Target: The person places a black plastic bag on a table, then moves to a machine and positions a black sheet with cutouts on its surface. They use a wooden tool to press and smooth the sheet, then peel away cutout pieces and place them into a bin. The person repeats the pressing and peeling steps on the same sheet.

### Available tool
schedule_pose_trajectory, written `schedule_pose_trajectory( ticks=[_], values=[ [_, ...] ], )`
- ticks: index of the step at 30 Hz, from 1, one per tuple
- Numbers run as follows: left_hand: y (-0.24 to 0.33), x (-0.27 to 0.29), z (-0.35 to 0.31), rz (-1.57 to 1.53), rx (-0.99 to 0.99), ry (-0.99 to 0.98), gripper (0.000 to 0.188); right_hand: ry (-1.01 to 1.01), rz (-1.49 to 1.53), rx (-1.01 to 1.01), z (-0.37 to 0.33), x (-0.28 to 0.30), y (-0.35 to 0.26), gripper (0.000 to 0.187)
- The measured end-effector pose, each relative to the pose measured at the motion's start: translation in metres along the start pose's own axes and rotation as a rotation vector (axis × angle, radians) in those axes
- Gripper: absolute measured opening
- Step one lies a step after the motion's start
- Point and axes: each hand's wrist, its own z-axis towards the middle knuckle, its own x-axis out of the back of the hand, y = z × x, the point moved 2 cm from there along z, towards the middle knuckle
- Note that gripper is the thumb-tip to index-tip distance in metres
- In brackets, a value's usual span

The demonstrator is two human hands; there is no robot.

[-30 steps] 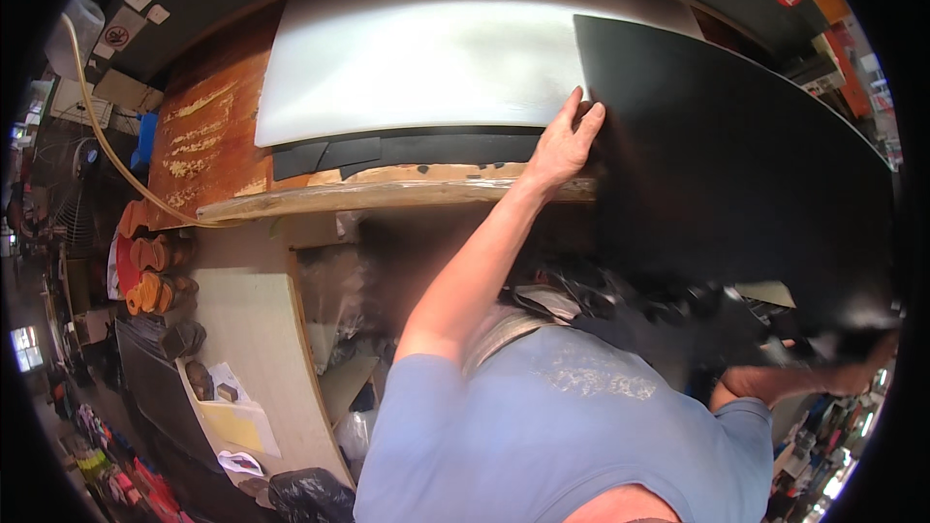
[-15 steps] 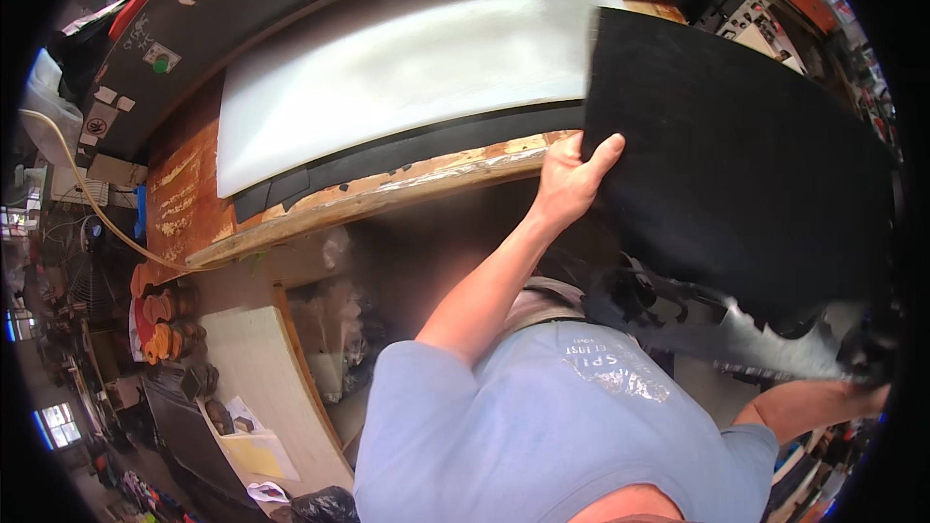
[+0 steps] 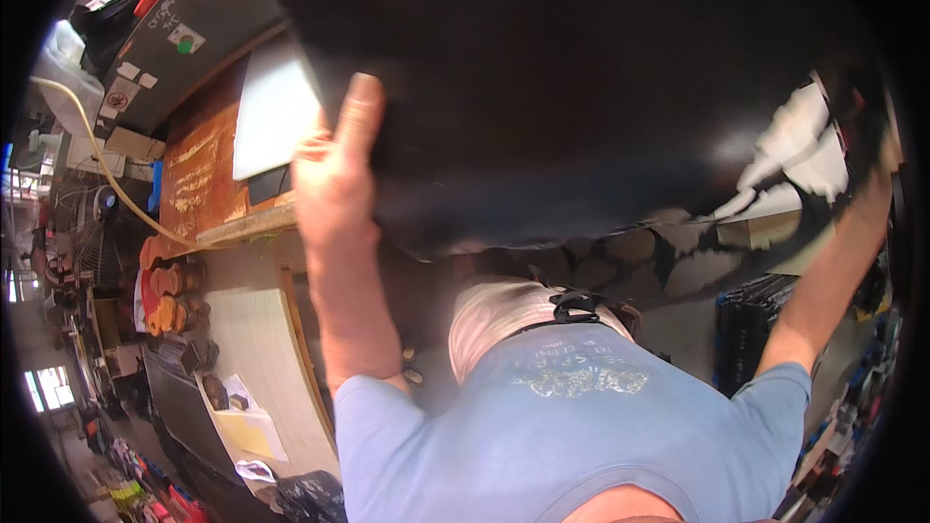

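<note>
Two arms of mine are raised to one black sheet (image 3: 581,87), and I judge the step in hand to be carrying or turning it. It spreads between my hands, filling the space ahead of them. My left hand (image 3: 334,169) is closed on its left edge: the thumb (image 3: 361,111) lies along the face nearest me, while the other fingers are blurred and partly out of sight at the edge. My right hand (image 3: 888,157) is smeared against the dark rim of the view, so I cannot tell how far its fingers are open or whether they have hold of anything. Between my hands and lower than both, ragged black strips (image 3: 668,252) hang with gaps in them; I cannot tell whether they belong to the sheet.

Just left of my left fingers a white panel (image 3: 271,116) shows on the brown bench (image 3: 199,174); the sheet hides the rest. Farther left of those fingers, and lower, are orange spools (image 3: 170,315). Below my right hand, toward my body, stands a dark stack (image 3: 748,324).

As I judge it, the next move calls for a firm left pinch, both arms working together, and care that the strips do not snag.
</note>
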Motion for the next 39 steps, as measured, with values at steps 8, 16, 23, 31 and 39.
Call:
schedule_pose_trajectory(
  ticks=[8,16,23,31,39],
  values=[
    [-0.135,0.146,0.145,1.002,0.298,0.258,0.042,-0.327,0.206,-0.067,-0.103,-0.338,-0.191,0.063],
    [-0.178,0.169,0.131,0.984,-0.063,0.241,0.028,-0.182,-0.029,0.168,-0.232,-0.394,-0.227,0.049],
    [-0.154,0.167,0.134,1.116,-0.226,0.149,0.034,-0.221,-0.112,0.200,-0.226,-0.397,-0.221,0.049],
    [-0.160,0.272,0.241,1.729,-0.199,-0.080,0.069,-0.307,-0.132,0.230,-0.227,-0.396,-0.219,0.050],
    [-0.164,0.270,0.234,1.805,-0.094,-0.110,0.075,-0.384,-0.117,0.187,-0.229,-0.391,-0.217,0.053]
  ],
)
